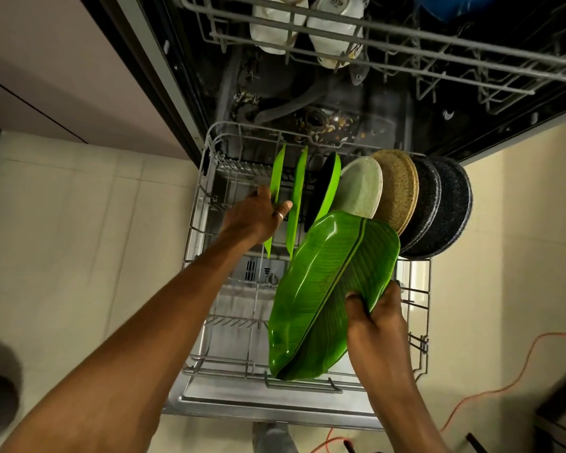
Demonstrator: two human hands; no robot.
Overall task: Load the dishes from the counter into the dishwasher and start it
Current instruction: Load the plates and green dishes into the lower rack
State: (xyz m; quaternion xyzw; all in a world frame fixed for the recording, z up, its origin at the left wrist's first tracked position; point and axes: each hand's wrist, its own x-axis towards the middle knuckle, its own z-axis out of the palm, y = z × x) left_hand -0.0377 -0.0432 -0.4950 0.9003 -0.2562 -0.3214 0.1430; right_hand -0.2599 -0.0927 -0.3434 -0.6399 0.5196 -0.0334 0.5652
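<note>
The dishwasher stands open with its lower rack (196, 220) pulled out over the door. My right hand (374, 317) grips the edge of a large green banana-leaf platter (321, 289), held tilted above the rack. My left hand (255, 214) reaches into the rack and holds a thin green plate (276, 181) that stands on edge. Beside it stand another thin green plate (298, 194), a green-rimmed dark plate (324, 188), a white plate (361, 188), a tan speckled plate (399, 188) and two dark speckled plates (438, 204).
The upper rack (438, 50) is pulled out above, with white cups (335, 31) in it. Food scraps lie on the tub floor (327, 122). An orange cable (490, 390) runs across the tiled floor at the right. A cabinet front (62, 70) is at the left.
</note>
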